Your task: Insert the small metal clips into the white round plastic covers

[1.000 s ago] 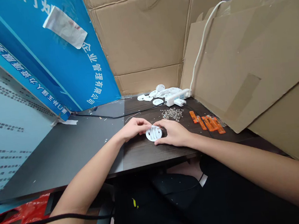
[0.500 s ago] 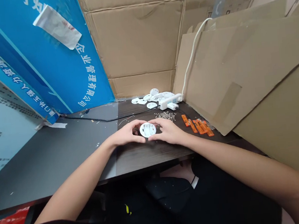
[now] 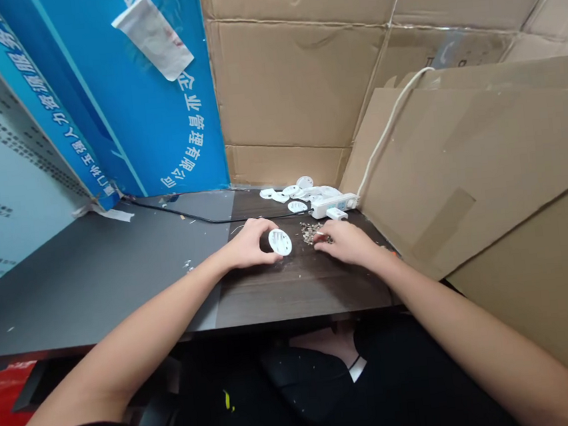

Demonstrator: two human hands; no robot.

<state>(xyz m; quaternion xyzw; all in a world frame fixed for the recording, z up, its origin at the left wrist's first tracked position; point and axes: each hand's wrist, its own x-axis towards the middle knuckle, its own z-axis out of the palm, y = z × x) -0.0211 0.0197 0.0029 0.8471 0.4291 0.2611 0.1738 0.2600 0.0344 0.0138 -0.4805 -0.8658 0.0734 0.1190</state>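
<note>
My left hand grips a round white plastic housing by its edge, thumb below and fingers above. The housing is tilted so that its recessed, compartmented side faces me. To the right, my right hand reaches into a pile of small metal pieces on the dark table. Its thumb and fingertips are pinched together at the pile; what lies between them is too small to make out.
Several white round plastic parts lie at the back beside a white power strip with a white plug by it. A black cable crosses the table. Cardboard panels and a blue printed board wall the table in.
My right hand has let go of the housing and moved right to the metal pieces. My left hand keeps the housing, now tilted differently. The view has shifted, and my right arm now largely covers the orange packets.
</note>
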